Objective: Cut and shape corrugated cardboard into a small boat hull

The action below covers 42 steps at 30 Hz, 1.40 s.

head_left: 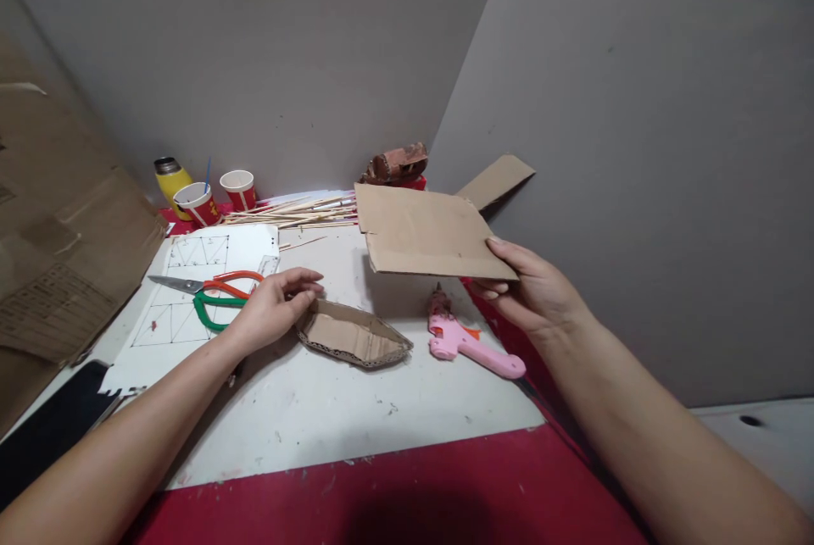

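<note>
My right hand (525, 286) grips the right corner of a flat cardboard piece (429, 231), thumb on top and fingers beneath, holding it above the table. My left hand (280, 303) is at the left end of a small boat-shaped cardboard tray (349, 335). Its fingers stretch forward, loosely apart, and the thumb is close to the tray's rim; whether it touches cannot be made out. The tray is open on top, with low walls and a pointed right end. A pink hot glue gun (458, 342) lies below the held cardboard, its nozzle pointing away from me.
Scissors (216, 291) with orange and green handles lie on a paper with drawn triangles (175, 253). Behind are wooden sticks (302, 210), two paper cups (238, 189), a yellow bottle (171, 180), a brown object (398, 164) and a cardboard strip (499, 180). A large cardboard box (64, 214) stands left.
</note>
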Each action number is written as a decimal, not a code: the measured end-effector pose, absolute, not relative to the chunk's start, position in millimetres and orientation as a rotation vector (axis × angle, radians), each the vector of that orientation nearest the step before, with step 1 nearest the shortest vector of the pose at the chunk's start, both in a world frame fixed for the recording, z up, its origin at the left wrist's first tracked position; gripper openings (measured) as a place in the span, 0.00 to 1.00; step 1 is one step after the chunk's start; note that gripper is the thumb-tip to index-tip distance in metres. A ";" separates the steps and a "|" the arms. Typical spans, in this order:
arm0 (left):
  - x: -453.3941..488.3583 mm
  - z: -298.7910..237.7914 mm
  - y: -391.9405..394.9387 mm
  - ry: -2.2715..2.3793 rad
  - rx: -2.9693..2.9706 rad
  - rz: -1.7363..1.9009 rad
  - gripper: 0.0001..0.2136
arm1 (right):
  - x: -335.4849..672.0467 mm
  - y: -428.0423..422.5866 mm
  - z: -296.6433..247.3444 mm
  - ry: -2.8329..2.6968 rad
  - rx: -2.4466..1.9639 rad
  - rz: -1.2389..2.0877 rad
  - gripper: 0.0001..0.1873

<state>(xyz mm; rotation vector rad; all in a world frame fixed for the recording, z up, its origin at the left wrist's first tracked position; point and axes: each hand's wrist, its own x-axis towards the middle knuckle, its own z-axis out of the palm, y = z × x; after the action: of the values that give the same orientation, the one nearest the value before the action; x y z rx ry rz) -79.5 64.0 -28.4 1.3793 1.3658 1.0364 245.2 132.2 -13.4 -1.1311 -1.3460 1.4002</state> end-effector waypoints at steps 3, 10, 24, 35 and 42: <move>-82.7 -23.2 66.1 1.365 1.260 1.251 0.16 | 240.9 127.6 -11.2 -1.178 -1.067 1.394 0.19; -81.2 4.7 59.7 1.086 0.990 1.351 0.22 | 228.8 110.0 -6.4 -1.328 -1.017 1.446 0.19; -65.2 10.3 37.3 1.012 1.158 1.082 0.22 | 227.7 98.5 -10.7 -1.569 -0.909 1.572 0.21; -65.0 19.8 37.5 1.068 1.032 1.188 0.19 | 210.1 92.6 -10.4 -1.180 -0.814 1.616 0.19; -51.6 15.3 27.9 1.075 1.090 1.061 0.19 | 196.2 88.4 -16.7 -0.954 -0.797 1.647 0.19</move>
<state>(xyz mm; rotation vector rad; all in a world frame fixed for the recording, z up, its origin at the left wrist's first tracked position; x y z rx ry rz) -51.6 27.9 15.3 1.0896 1.0754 1.0606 196.2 88.4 -16.7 -0.7971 -0.9542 1.6470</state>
